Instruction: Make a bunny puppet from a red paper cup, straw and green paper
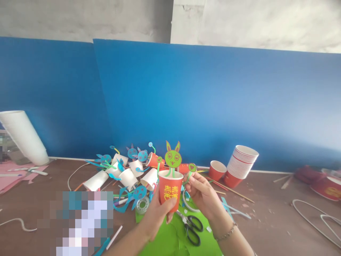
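My left hand is wrapped round a red paper cup with yellow characters, held upright above the table. A green paper rabbit face stands up out of the cup on green straws. On the cup's left side rises a small green disc on a straw. At the right side, my right hand pinches the green straw below another green disc with a heart. Black-handled scissors lie beneath on green paper.
White cups with blue paper animals lie heaped behind on the left. A stack of cups leans at the right beside a red cup. Tape, sticks and a white cable lie about. Tall white cups stand far left.
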Demonstrator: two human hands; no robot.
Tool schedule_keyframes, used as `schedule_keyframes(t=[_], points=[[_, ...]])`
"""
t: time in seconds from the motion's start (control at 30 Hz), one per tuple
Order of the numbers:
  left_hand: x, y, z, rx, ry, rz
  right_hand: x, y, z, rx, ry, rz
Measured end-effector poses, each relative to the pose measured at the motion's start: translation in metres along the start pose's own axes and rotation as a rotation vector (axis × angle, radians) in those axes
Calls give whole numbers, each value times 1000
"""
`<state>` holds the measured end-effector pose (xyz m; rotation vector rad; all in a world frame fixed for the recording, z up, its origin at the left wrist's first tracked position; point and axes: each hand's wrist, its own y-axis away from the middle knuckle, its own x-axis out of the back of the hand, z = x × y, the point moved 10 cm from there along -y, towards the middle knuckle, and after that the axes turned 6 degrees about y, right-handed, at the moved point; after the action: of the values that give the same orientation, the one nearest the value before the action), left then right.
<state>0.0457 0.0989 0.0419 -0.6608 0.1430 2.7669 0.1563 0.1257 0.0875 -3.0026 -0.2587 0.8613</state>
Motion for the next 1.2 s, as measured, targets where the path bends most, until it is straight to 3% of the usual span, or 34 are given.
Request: schedule_keyframes(t=[0.23, 0.47, 0.87, 1.2], points=[[5, 2, 12, -43, -108, 87, 5, -1, 3, -31, -8, 36], [1, 3, 14, -100, -82, 77, 11, -2, 3, -46, -30, 76], [-1, 5, 13, -125, -69, 85, 8, -3, 0, -44, 68, -33], [4, 4, 11, -102, -84, 115, 17, -5, 1, -80, 14, 65]])
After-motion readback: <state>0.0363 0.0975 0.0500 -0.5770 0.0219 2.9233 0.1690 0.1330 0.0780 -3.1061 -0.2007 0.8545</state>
